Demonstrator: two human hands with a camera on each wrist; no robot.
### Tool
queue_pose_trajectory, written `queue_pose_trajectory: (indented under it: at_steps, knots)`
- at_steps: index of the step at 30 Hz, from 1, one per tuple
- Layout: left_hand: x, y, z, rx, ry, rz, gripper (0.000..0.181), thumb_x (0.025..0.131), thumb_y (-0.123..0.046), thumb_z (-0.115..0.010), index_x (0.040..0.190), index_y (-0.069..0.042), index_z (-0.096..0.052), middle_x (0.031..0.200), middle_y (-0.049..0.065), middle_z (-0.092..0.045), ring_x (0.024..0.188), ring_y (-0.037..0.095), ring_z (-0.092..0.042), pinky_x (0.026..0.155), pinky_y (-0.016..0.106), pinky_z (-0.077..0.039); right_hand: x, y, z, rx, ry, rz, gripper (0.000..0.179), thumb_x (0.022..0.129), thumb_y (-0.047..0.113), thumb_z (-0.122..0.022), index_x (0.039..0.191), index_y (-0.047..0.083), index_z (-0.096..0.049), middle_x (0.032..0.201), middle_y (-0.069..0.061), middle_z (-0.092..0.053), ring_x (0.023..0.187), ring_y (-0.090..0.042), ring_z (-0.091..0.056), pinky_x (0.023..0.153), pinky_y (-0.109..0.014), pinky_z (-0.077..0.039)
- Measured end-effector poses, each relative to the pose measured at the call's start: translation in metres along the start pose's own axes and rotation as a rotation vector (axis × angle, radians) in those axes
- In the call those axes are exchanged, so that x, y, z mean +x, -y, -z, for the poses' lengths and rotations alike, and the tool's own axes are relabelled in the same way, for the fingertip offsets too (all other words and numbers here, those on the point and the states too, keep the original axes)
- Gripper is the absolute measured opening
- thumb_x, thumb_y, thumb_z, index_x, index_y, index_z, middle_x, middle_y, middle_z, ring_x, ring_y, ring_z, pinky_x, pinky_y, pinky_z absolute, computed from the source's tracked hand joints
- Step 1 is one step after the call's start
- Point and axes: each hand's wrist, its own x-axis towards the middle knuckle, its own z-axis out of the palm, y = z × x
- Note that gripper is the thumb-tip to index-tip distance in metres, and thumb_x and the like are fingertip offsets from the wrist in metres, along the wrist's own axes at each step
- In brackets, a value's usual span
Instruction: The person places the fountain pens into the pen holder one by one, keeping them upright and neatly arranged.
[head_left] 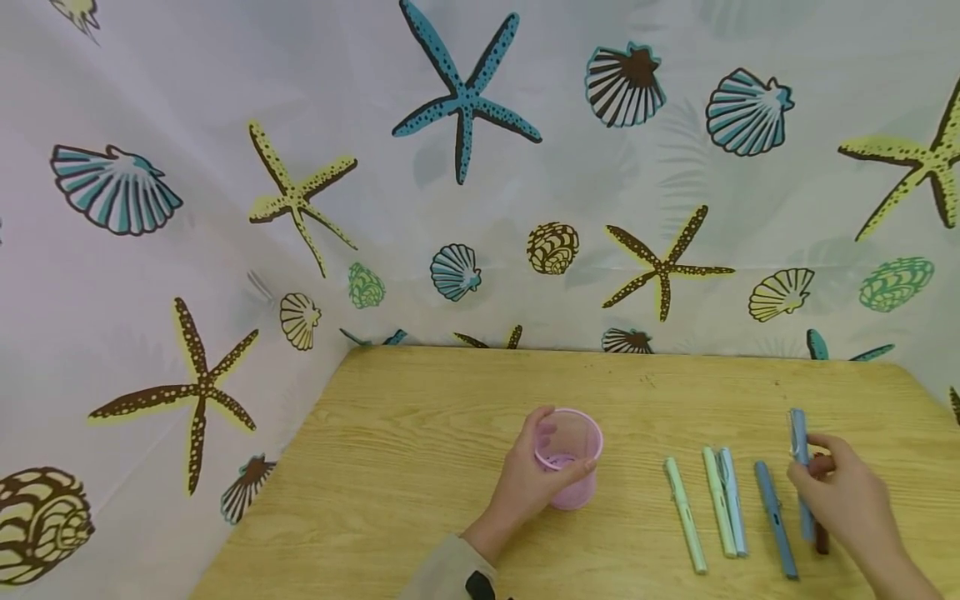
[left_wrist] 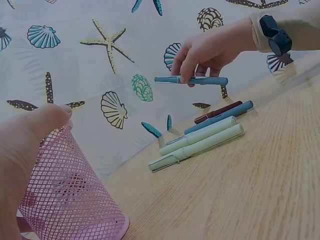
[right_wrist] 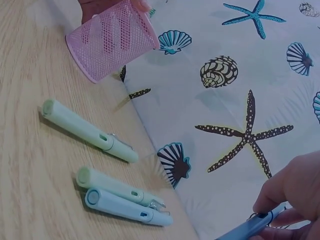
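My left hand grips a pink mesh pen cup, which stands upright on the wooden table with its mouth facing up. In my right hand, a blue pen is pinched between thumb and fingers; the left wrist view has this pen raised above the table. Beneath it lies a dark red pen, partly hidden by the hand. To its left rests a darker blue pen. Further left, a light blue pen lies against a pale green pen, with another pale green pen apart from them.
The wooden table runs back to a hanging cloth printed with starfish and shells, which also closes off the left side. A dark watch-like band sits on the right wrist.
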Motion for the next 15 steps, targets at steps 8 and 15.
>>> queue_pose_trajectory:
  at_steps: [8,15]
  knots:
    - [0.002,0.001,0.0,0.007,0.001,0.011,0.084,0.07,-0.05,-0.077,0.139,-0.028,-0.034,0.127,0.007,-0.05,0.111,0.027,-0.052,0.082,0.037,-0.048,-0.002,0.016,-0.005,0.035,-0.053,0.041,0.051,0.093,0.025,-0.052,0.131,-0.007,-0.039,0.091,-0.017,-0.061,0.063,-0.015,-0.058,0.045,-0.03,-0.046]
    - [0.001,0.002,0.0,0.011,-0.004,0.002,0.085,0.07,-0.05,-0.076,0.139,-0.027,-0.033,0.127,0.008,-0.05,0.112,0.028,-0.051,0.086,0.041,-0.045,-0.006,0.026,-0.01,0.12,-0.114,0.096,0.051,0.093,0.026,-0.053,0.132,-0.004,-0.04,0.093,-0.019,-0.06,0.061,-0.008,-0.056,0.046,-0.026,-0.049]
